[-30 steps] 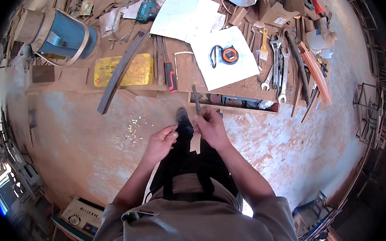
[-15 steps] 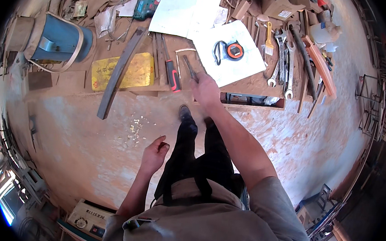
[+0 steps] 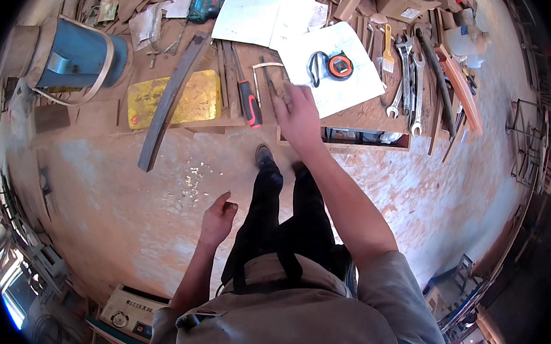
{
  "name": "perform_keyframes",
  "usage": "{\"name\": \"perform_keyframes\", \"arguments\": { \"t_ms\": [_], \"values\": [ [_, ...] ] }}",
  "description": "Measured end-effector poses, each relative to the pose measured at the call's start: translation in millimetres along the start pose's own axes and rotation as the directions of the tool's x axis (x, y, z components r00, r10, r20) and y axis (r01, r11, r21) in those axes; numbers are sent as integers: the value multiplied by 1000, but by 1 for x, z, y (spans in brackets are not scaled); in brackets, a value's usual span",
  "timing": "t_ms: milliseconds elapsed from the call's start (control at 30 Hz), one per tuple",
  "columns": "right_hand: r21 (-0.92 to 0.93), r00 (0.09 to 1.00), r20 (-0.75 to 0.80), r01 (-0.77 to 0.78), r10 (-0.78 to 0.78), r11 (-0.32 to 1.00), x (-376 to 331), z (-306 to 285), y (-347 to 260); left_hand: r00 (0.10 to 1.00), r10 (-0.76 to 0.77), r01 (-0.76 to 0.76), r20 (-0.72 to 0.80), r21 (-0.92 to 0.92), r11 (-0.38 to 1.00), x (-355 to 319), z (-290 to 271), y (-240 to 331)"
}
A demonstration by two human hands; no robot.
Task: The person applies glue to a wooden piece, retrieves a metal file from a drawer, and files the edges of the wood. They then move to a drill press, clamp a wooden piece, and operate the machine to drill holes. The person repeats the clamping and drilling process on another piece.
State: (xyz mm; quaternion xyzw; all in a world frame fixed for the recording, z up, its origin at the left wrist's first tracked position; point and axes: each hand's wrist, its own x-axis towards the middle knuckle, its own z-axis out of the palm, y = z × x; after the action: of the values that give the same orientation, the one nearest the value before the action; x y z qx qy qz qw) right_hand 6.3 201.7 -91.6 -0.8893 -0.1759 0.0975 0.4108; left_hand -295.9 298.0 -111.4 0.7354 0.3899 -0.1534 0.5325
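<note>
My right hand (image 3: pixel 299 112) is over the front of the workbench, its fingers closed round a slim, dark, bar-like tool (image 3: pixel 267 74). The tool points away from me; its exact kind is hard to make out and its near end is hidden by the hand. Just left of it lies a red and black screwdriver (image 3: pixel 250 105), and a pale bent strip (image 3: pixel 269 65) crosses by the tool's far end. To the hand's right is a white sheet (image 3: pixel 343 93) bearing an orange and black tape measure (image 3: pixel 340 67). My left hand (image 3: pixel 219 219) hangs below the bench, fingers loosely curled, thumb apart, nothing visible in it.
A long dark bar (image 3: pixel 174 102) lies over a yellow case (image 3: pixel 197 98) and juts past the bench edge. A blue bucket-like container (image 3: pixel 80 59), a cordless drill (image 3: pixel 206 1), several wrenches (image 3: pixel 417 96) and a brush (image 3: pixel 387 48) surround the papers. An open drawer (image 3: pixel 368 142) sits under the edge.
My right hand has moved slightly farther over the bench, carrying the slim dark tool away from me. My left hand has shifted only a little. The whole view has tilted slightly.
</note>
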Motion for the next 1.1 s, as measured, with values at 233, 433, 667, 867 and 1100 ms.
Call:
{"name": "perform_keyframes", "arguments": {
  "t_ms": [233,433,667,867,1100],
  "values": [
    [402,514,380,-841,769,363,-135,-42,130,962,-261,238,75,232,943,-11,17,-79],
    [737,323,364,-673,874,-59,-127,-42,222,704,-581,521,409,259,813,-91,43,-267],
    [885,379,430,-358,819,-298,-89,-6,273,386,-700,797,601,165,581,-115,-7,-140],
    [855,234,346,-477,909,-203,-88,-9,265,592,-631,709,501,47,703,-110,12,-102],
    [813,160,355,-538,921,-220,-133,-8,265,573,-690,763,442,21,646,-112,25,-98]
  ]
}}
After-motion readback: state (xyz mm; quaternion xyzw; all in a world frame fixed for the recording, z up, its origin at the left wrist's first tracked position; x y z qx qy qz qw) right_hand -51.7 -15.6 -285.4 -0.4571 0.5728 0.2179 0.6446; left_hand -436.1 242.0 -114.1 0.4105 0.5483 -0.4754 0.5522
